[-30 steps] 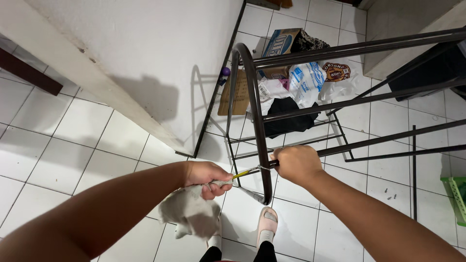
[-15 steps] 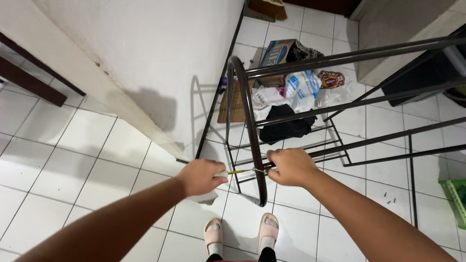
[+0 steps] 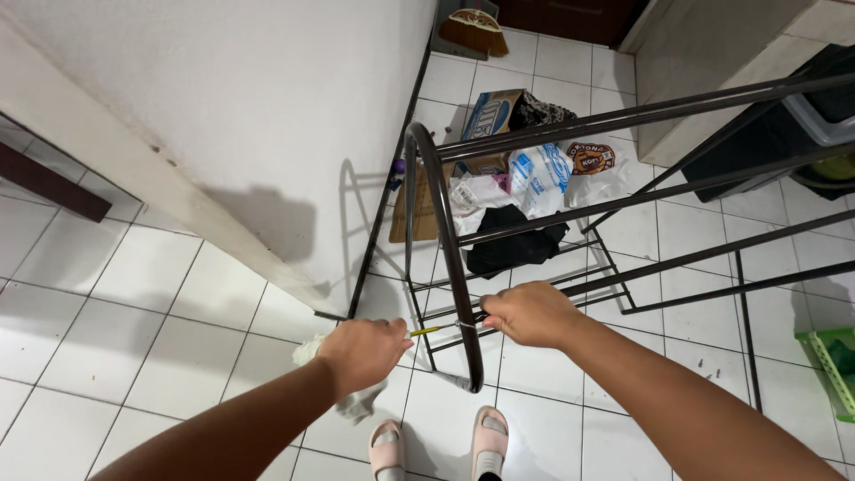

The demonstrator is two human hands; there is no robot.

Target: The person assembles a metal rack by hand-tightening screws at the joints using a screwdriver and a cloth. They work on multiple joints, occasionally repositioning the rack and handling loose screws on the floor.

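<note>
Screwdriver [image 3: 426, 331] is held closed in left hand [image 3: 363, 352], tip at dark metal rack [image 3: 445, 232]; right hand [image 3: 525, 313] is clamped at joint; fastening underway, steady turning is needed next.

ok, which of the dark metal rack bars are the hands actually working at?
The curved end tube, the only bent one. The left hand and right hand flank it, with a yellow-handled tool between them; the straight bars run off right.
</note>
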